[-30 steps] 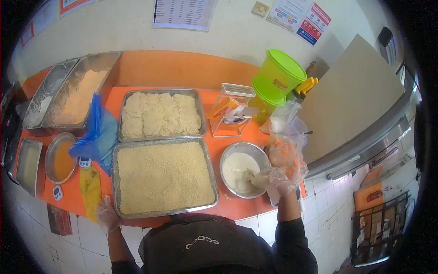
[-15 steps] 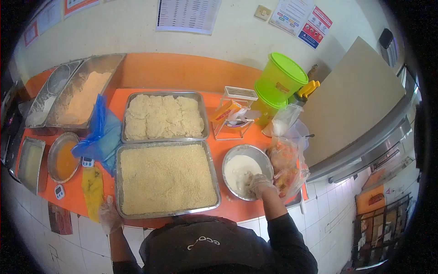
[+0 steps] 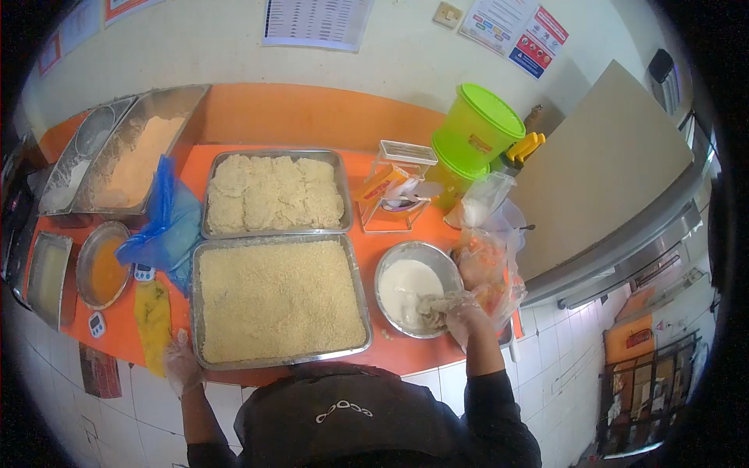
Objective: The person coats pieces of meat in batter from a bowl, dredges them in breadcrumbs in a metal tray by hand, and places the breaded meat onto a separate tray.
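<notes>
My right hand point(image 3: 459, 313), in a clear plastic glove, is at the right side of a round metal bowl point(image 3: 384, 265) of white liquid. Its coated fingers reach down to the liquid, and what they hold, if anything, is hidden. My left hand point(image 3: 183, 365), also gloved, rests at the table's front edge by the lower left corner of a metal tray of pale crumbs point(image 3: 281, 300). A yellow cloth point(image 3: 153, 316) lies beside it. Behind the crumb tray is a second tray with pale coated pieces point(image 3: 273, 193).
At the left are deep metal bins point(image 3: 140, 168), a bowl of orange liquid point(image 3: 107, 269) and a blue plastic bag point(image 3: 164, 222). A wire rack point(image 3: 394, 191), green tubs point(image 3: 477, 132) and plastic bags point(image 3: 482, 261) stand behind and right of the white-liquid bowl.
Since half a second ago, my right hand has shifted slightly right and up at the bowl's edge, its coated fingers showing more. My left hand stays near the tray corner.
</notes>
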Demonstrator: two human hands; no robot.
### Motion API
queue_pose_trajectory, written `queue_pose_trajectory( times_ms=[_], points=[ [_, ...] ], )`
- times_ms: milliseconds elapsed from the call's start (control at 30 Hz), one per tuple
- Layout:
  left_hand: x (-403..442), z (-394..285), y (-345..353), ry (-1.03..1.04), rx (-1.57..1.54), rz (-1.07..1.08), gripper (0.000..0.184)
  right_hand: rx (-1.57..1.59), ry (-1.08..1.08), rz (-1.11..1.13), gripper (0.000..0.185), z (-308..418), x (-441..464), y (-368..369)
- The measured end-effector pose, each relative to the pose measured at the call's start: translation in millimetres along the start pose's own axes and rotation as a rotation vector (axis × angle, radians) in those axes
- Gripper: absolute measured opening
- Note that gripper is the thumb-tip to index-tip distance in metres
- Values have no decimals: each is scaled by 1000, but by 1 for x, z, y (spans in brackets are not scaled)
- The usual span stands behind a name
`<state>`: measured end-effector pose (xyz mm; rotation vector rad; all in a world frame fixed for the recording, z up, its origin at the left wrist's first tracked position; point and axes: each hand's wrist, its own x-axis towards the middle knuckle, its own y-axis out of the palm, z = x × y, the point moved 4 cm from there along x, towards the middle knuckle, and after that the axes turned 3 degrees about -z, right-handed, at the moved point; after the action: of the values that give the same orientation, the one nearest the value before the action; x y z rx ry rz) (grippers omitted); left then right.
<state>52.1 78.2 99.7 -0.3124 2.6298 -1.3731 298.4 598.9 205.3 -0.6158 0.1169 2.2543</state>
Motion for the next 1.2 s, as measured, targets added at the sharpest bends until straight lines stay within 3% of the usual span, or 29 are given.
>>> queue_pose_trajectory(
  times_ms=[100,167,267,367,500,567,733,867,1000,1200],
  points=[
    [0,4,5,39,-153,-17,56,55,-9,7,28,-3,5,-10],
    [-4,-3,1,-46,-314,16,57,95,-27,9,26,-2,6,-12],
    [-6,-14,-9,28,-116,-38,57,130,-53,24,23,-4,10,-17],
    [-5,-6,-3,46,-233,-129,59,41,-32,20,22,3,11,-14],
    [3,14,10,-19,-279,-79,61,-3,-102,18,24,-2,25,-18],
    [-13,-22,-14,-54,-350,-33,62,16,-111,-10,27,-2,24,-15],
    [-6,-9,-8,-79,-166,-52,59,-5,-202,50,33,-10,30,-9],
    [-1,2,-1,-33,-158,-73,57,128,-41,77,34,19,-13,19],
    [-2,1,0,-46,-211,-82,56,-40,-121,75,30,-5,18,2],
    [-9,-13,-9,-109,-209,-54,57,-576,-505,67,24,-25,54,-21]
  ],
)
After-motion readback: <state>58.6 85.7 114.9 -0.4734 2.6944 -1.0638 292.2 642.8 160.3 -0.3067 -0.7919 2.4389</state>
